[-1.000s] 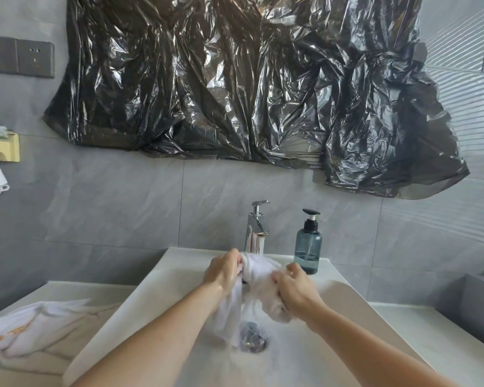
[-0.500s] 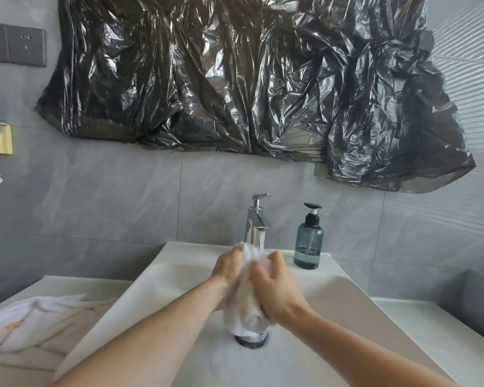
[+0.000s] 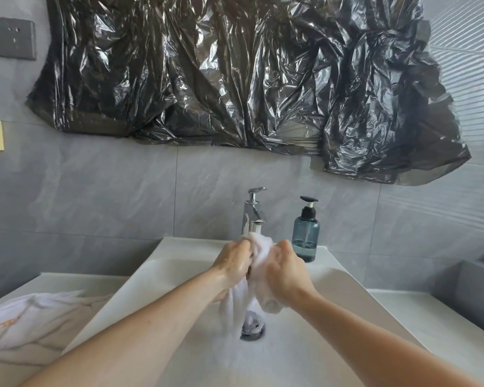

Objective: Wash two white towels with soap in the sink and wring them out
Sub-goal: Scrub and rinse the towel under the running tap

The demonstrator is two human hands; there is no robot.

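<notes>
Head view, both hands' fingers (image 3: 242, 248) gripping towel (image 3: 259, 247)

Two white towels: one wet towel (image 3: 259, 254) bunched between the hands over the basin, one dry towel with orange lettering (image 3: 25, 319) lying on the counter (image 3: 430, 311). Two hands: left hand (image 3: 234, 265), right hand (image 3: 284, 270). One sink (image 3: 347, 291). One chrome faucet (image 3: 252, 212). One blue-grey soap pump bottle (image 3: 305, 233). One drain plug (image 3: 252, 325). One black plastic sheet (image 3: 235, 74) on the wall. One wall socket plate (image 3: 10, 37).
</notes>
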